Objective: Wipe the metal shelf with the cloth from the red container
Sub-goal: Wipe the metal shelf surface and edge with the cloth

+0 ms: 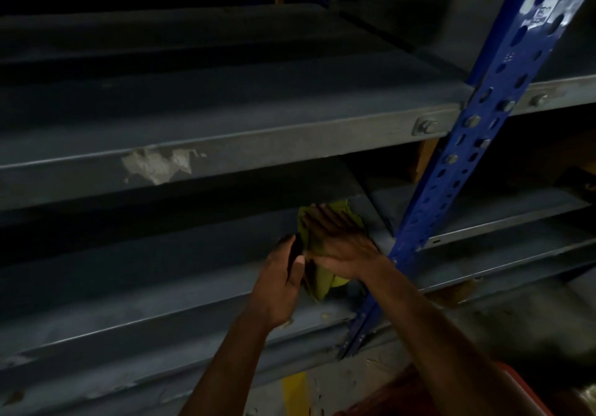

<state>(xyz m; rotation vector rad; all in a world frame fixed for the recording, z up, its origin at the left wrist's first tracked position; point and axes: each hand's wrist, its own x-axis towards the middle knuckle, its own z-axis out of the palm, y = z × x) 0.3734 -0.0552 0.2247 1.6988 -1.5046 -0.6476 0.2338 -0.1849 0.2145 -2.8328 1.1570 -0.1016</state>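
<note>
Cloth (322, 273), yellow-green and crumpled, is already out of the red container (503, 393), whose rim shows at the bottom right corner of the view, nearest the person. The cloth sits between both hands above the front edge of the lower metal shelf (145, 273), close to its right end. The left hand (283, 283) grips the cloth's near side with fingers curled round it; the right hand (338, 241) lies flat and spread on top of it, pressing down. Whether the cloth touches the shelf surface I cannot tell.

Fetching looks done and the wiping appears to be at or near its start: the cloth is bunched at the right end, and the long stretch of the shelf running left shows dull patches and is still to be covered.

Just right of the hands, the blue perforated upright (483, 131) stands at the shelf's corner and will limit any stroke that way. Farther back and above, the upper shelf (225, 144), with a chipped paint patch on its front edge, overhangs the work and darkens it.
</note>
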